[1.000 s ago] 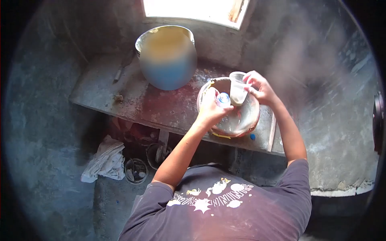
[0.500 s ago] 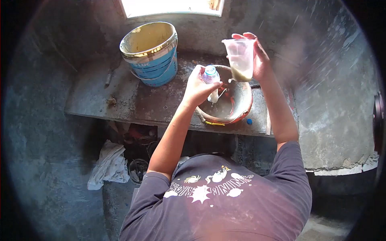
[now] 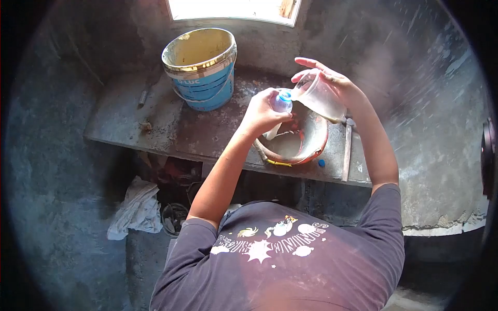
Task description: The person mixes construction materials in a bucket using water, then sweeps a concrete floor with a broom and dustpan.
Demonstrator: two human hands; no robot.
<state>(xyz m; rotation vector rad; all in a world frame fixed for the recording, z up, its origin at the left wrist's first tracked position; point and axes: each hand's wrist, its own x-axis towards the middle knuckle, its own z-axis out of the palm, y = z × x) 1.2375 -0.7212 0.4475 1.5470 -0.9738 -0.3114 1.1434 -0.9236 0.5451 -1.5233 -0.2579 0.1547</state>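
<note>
My left hand [image 3: 261, 111] is closed around a clear plastic bottle [image 3: 280, 105], uncapped, with whitish stuff low in it. My right hand [image 3: 342, 85] grips a translucent plastic cup [image 3: 320, 99], tipped to the left so that its rim meets the bottle's blue-ringed mouth. A little cloudy liquid lies inside the cup. Both are held above a dirty orange-red bucket [image 3: 320, 147], which has a yellow grip on its handle. Some dull liquid shows in the bucket; my left hand and the bottle hide part of it.
A blue paint bucket [image 3: 207, 90] stands at the back left of the concrete ledge [image 3: 129, 124]. Beside the orange-red bucket lie a small blue cap [image 3: 321, 163] and a hammer-like tool [image 3: 347, 153]. White cloth [image 3: 136, 210] hangs below, left. A bright window [image 3: 233, 9] opens behind.
My right hand has tilted the cup from nearly upright and brought its rim left and down to the bottle mouth. My left hand still holds the bottle over the orange-red bucket.
</note>
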